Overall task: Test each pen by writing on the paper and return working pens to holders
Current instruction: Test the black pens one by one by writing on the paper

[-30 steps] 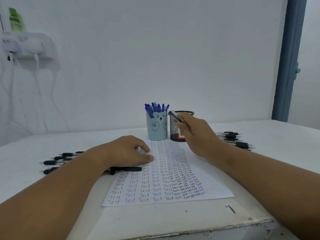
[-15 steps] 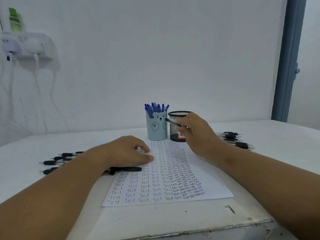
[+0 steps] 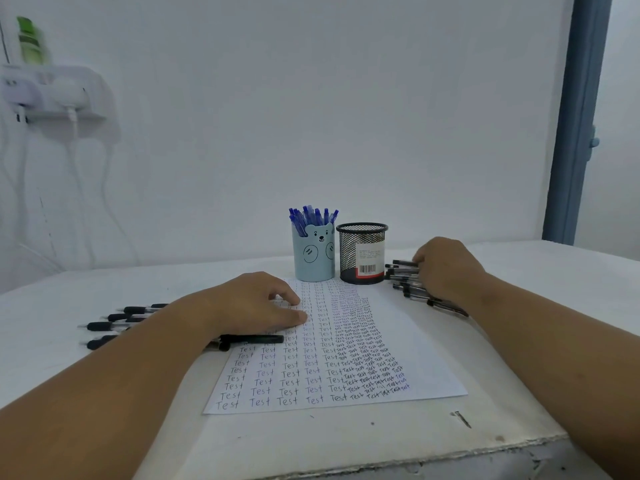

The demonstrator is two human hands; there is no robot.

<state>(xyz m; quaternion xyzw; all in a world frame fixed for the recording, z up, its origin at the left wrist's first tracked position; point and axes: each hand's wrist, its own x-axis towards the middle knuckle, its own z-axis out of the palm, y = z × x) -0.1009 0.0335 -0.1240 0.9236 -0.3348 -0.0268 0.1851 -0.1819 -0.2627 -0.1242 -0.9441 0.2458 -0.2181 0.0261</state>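
Note:
A sheet of paper (image 3: 398, 348) covered in rows of the word "Test" lies on the white table (image 3: 346, 438). Behind it stand a light blue bear holder (image 3: 313, 254) full of blue pens and a black mesh holder (image 3: 362, 252). My left hand (image 3: 256, 303) rests on the paper's upper left part, fingers loosely bent. A black pen (image 3: 252, 339) lies just below it. My right hand (image 3: 446, 268) lies over a pile of black pens (image 3: 403, 277) right of the mesh holder, its fingertips at the topmost pen; whether it grips one is hidden.
Several more black pens (image 3: 114, 323) lie in a row at the left. A small dark nail or screw (image 3: 462, 419) lies near the chipped front edge. A wall shelf (image 3: 52, 95) with cables and a green bottle hangs at the far left.
My right hand held a pen at the mesh holder's rim, then moved right and down onto the pile of black pens. The pen is no longer in it. My left hand stayed put.

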